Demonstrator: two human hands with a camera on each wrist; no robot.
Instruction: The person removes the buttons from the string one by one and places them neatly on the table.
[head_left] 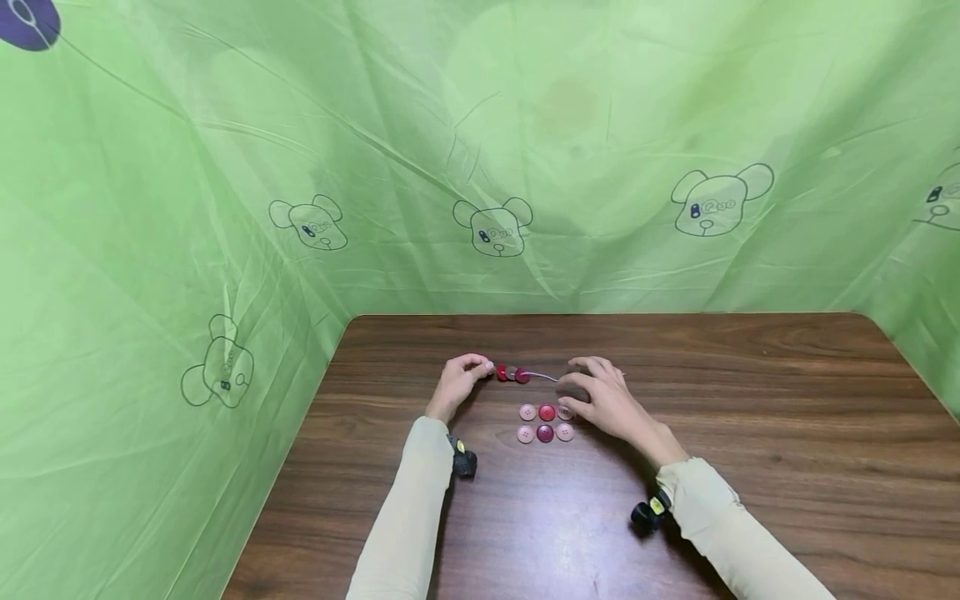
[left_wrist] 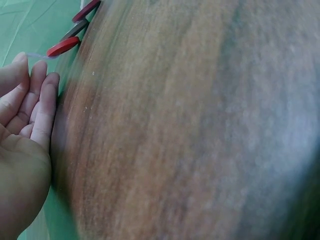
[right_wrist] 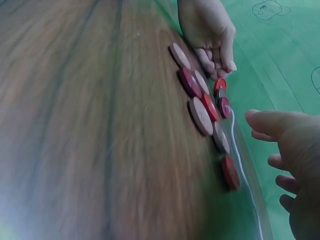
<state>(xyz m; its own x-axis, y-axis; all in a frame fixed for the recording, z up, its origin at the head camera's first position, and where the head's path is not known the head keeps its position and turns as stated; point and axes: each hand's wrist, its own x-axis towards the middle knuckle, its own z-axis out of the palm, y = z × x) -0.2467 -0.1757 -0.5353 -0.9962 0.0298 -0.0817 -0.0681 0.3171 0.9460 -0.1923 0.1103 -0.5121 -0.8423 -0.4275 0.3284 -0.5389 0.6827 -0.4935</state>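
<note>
My left hand (head_left: 456, 385) pinches one end of a thin pale string (left_wrist: 36, 55) between thumb and forefinger, the other fingers stretched out. Close to those fingertips, a red button (head_left: 502, 373), a grey-brown button (head_left: 512, 374) and a dark red button (head_left: 522, 376) sit threaded on the string. From there the string's free length runs right, toward my right hand (head_left: 603, 400). That hand hovers with thumb and fingers apart and relaxed, nothing between them. It partly covers a pale button (head_left: 564, 412) in the head view.
Nearer me lie two rows of loose buttons: pale pink ones (head_left: 527, 412), a bright red one (head_left: 547, 412) and a dark magenta one (head_left: 545, 432). Another red button (right_wrist: 230, 172) lies beside the string by my right hand. Green cloth (head_left: 405, 275) hangs behind the wooden table (head_left: 750, 400).
</note>
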